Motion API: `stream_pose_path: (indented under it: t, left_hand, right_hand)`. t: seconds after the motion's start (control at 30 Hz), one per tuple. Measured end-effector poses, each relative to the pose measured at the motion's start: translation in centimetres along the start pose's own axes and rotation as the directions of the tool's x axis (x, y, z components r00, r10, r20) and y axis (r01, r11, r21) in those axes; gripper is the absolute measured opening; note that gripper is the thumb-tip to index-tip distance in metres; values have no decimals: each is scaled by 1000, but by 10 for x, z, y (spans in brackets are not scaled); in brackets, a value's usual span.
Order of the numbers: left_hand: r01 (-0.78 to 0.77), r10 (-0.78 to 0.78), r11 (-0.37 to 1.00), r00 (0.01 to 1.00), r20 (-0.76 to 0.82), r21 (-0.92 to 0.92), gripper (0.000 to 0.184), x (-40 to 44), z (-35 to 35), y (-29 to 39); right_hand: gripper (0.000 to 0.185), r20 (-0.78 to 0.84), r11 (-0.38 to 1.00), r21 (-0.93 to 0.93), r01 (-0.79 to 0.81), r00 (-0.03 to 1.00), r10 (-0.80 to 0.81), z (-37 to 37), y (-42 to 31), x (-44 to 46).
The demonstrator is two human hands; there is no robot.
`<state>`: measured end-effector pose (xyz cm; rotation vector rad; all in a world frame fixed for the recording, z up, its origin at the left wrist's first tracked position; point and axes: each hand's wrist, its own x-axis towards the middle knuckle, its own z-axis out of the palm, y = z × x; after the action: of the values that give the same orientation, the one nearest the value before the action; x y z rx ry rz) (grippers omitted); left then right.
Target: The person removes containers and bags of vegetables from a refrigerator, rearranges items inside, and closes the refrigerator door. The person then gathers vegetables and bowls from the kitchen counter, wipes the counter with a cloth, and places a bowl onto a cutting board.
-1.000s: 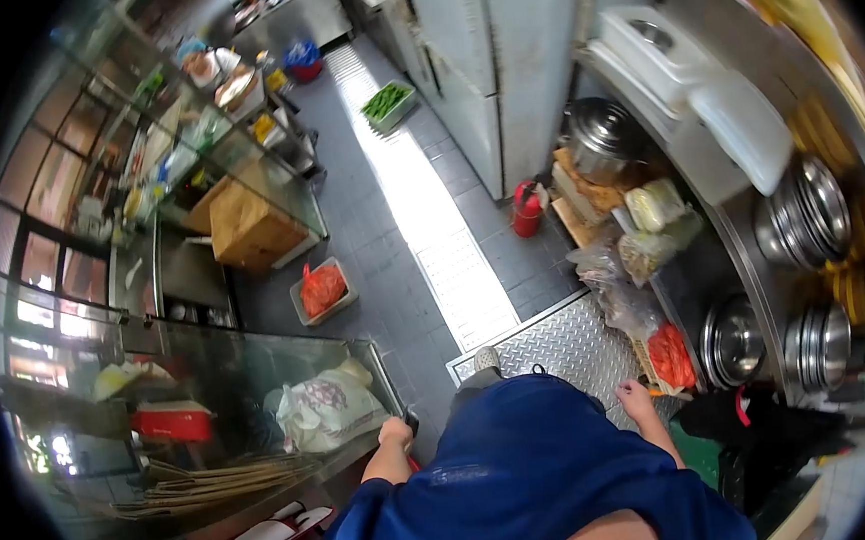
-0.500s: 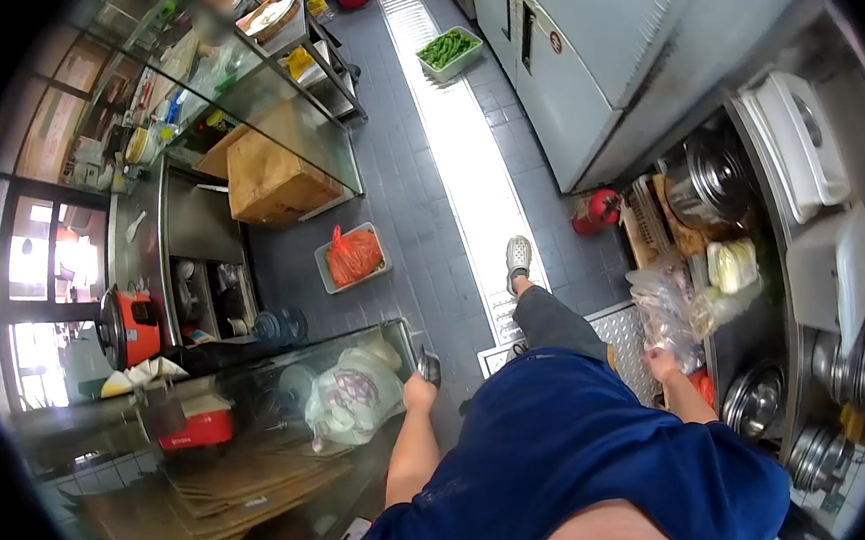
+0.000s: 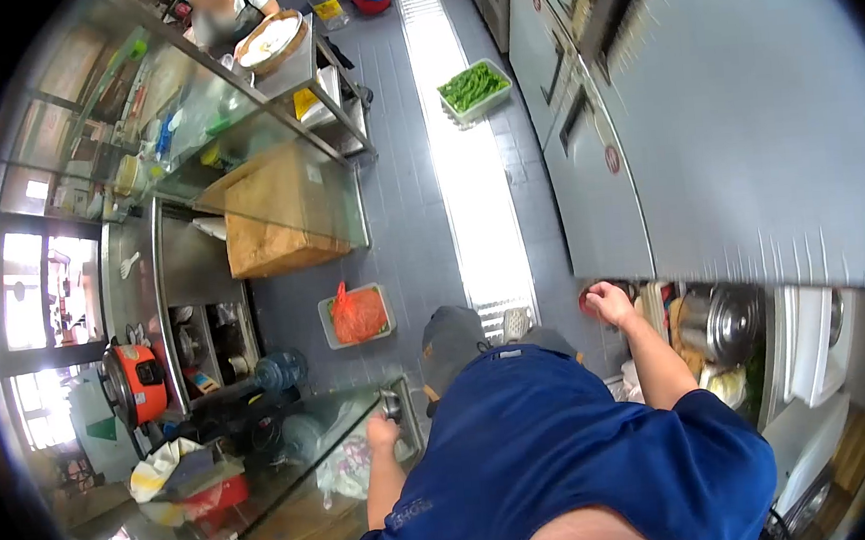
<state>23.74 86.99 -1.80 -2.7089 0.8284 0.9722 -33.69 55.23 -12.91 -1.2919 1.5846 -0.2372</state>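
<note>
My left hand point(image 3: 383, 432) is closed on a small shiny metal object point(image 3: 391, 404) whose exact kind I cannot make out. It is beside the edge of a glass-sided counter point(image 3: 409, 412), with a plastic bag point(image 3: 346, 467) seen through the glass. My right hand point(image 3: 611, 305) reaches forward on the other side, fingers loosely bent and apart, nothing visible in it. In view it partly covers a red object point(image 3: 587, 301) low by the fridge; I cannot tell whether they touch.
On the floor ahead stand a tub of green vegetables point(image 3: 474, 89) and a tub point(image 3: 328, 329) holding a red plastic bag point(image 3: 359, 313). A metal drain grate point(image 3: 478, 197) runs along the aisle. Steel fridges point(image 3: 587, 189) line the right. A person point(image 3: 233, 5) works near a round tray point(image 3: 271, 42).
I have moved forward along the aisle; the fridges and tubs appear nearer. My right hand has swung forward from beside the shelf bags. The metal object remains in my left hand.
</note>
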Motion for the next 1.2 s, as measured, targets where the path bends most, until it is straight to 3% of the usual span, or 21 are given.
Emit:
stream_pose_path:
  t: [0.07, 0.1, 0.13, 0.27, 0.33, 0.43, 0.5, 0.63, 0.77, 0.87, 1.0, 1.1, 1.2]
  left_hand:
    - [-66, 56, 993, 994, -99, -101, 15, 43, -26, 42]
    - [-87, 74, 988, 992, -102, -126, 17, 56, -50, 73]
    - [-124, 107, 983, 986, -129, -134, 17, 76, -69, 102]
    - [-323, 298, 944, 923, -244, -68, 17, 176, -156, 221]
    - [-469, 448, 883, 841, -302, 2, 17, 232, -200, 283]
    - [-655, 643, 753, 712, -282, 65, 15, 291, -289, 398]
    - [-763, 764, 633, 590, -261, 130, 13, 338, -332, 469]
    - [-870, 864, 475, 433, -258, 130, 11, 391, -405, 606]
    - [-948, 920, 309, 278, -277, 76, 12, 450, -433, 718]
    - [-948, 915, 306, 270, -299, 83, 12, 461, -449, 779]
    - [-909, 894, 414, 397, -207, 45, 12, 482, -473, 836]
    - [-852, 834, 523, 517, -194, -25, 13, 507, -490, 867]
    - [-821, 801, 572, 557, -218, 2, 14, 544, -506, 897]
  right_hand:
    - [35, -29, 997, -79, 26, 999, -29, -32, -118, 14]
    - [35, -62, 982, -161, 103, 992, -114, -38, -144, 30]
    - [38, -62, 989, -135, 58, 996, -67, -46, -183, 38]
    - [44, -132, 965, -258, 37, 989, -73, -46, -189, 112]
    - [44, -174, 939, -321, -124, 982, 70, -37, -182, 134]
    - [39, -144, 912, 0, -409, 903, 405, -20, -231, 122]
    - [37, -133, 884, -153, -441, 896, 424, -3, -224, 141]
    - [39, -161, 889, -133, -439, 894, 417, 27, -249, 164]
    - [41, -191, 900, -129, -417, 901, 390, 37, -273, 217]
    - [42, -206, 898, -108, -427, 893, 400, 26, -303, 275]
    - [44, -203, 912, -120, -391, 909, 363, -23, -377, 376]
    - [46, -253, 958, -210, -196, 957, 140, -70, -415, 472]
    - [41, -320, 960, -278, 32, 939, -123, -143, -501, 564]
